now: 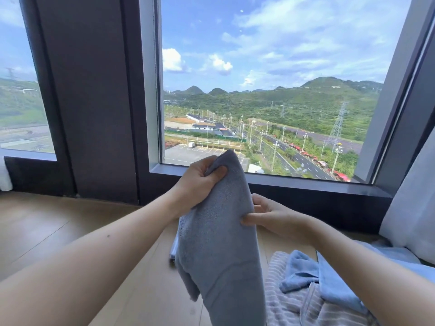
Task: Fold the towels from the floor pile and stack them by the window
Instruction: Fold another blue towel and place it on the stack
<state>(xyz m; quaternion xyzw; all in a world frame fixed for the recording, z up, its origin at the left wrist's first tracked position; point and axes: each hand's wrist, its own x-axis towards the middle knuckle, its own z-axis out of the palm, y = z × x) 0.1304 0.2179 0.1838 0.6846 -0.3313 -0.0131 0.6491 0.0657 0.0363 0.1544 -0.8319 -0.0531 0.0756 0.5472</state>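
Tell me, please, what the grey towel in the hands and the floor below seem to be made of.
The grey towel looks like terry cloth, probably cotton: matte, with a fine nap, hanging in soft folds. The floor looks like wood or wood-look laminate: pale planks with thin seams, faint grain and low sheen; which of the two cannot be told.

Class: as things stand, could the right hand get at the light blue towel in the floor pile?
Probably not yet: the right hand pinches the grey towel. Once freed, likely yes, since the light blue towel lies uncovered nearby.
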